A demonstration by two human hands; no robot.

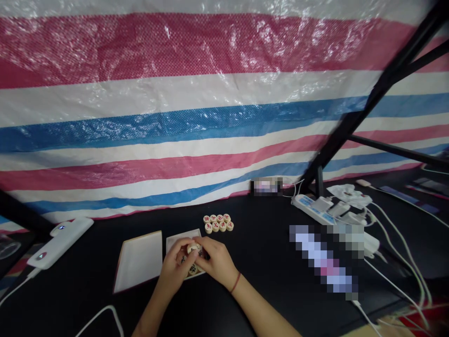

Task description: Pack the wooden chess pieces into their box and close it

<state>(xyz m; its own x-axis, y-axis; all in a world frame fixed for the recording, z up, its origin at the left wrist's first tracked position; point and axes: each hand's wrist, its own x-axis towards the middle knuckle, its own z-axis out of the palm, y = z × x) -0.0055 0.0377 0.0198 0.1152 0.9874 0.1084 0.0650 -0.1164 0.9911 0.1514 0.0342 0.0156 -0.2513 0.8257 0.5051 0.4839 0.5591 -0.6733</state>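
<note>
My left hand and my right hand meet over a shallow white-lined box on the black table. Their curled fingers close around a few pale Chinese chess pieces; the fingers hide part of them. Below the held ones, more round pieces with black characters lie in the box. Behind my right hand, two short rows of pieces with red characters stand face up on the table. The box lid lies inside-up, left of the box.
At the far left lies a white device with a cable. To the right are a power strip with plugs and tangled white cables, plus a blurred-out phone-like object. A striped plastic sheet hangs behind the table, crossed by a black metal frame.
</note>
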